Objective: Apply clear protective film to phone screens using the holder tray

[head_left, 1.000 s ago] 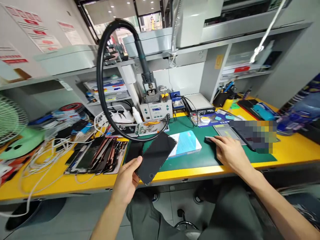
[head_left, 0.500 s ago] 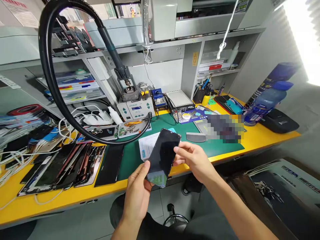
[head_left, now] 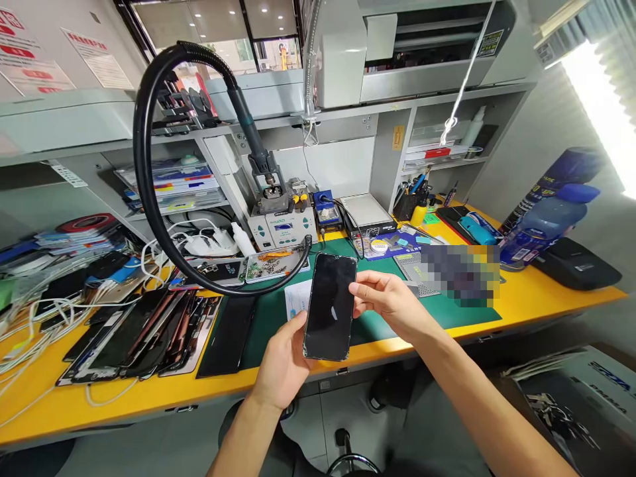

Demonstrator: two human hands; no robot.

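A smartphone (head_left: 328,315) with a dark screen and worn, chipped-looking edges is held upright over the front edge of the bench. My left hand (head_left: 282,361) grips its lower left side, with the thumb along the edge and the fingers partly hidden behind. On the upper right edge, my right hand (head_left: 385,298) pinches the phone between thumb and fingers. The screen carries a small whitish reflection. Behind the phone a white paper card (head_left: 297,298) lies on the green mat (head_left: 268,331).
Left of the mat lie a dark screen panel (head_left: 227,334) and a pile of phone screens (head_left: 144,334). A hot-air station (head_left: 283,228) with a looping black hose (head_left: 144,165) stands behind. Bottles (head_left: 551,212) and a black case (head_left: 576,262) are at the right.
The phone has turned from a slant to nearly upright, and the green reflection on its lower screen is gone. Both hands still hold it. The camera view has shifted, showing more above the shelf.
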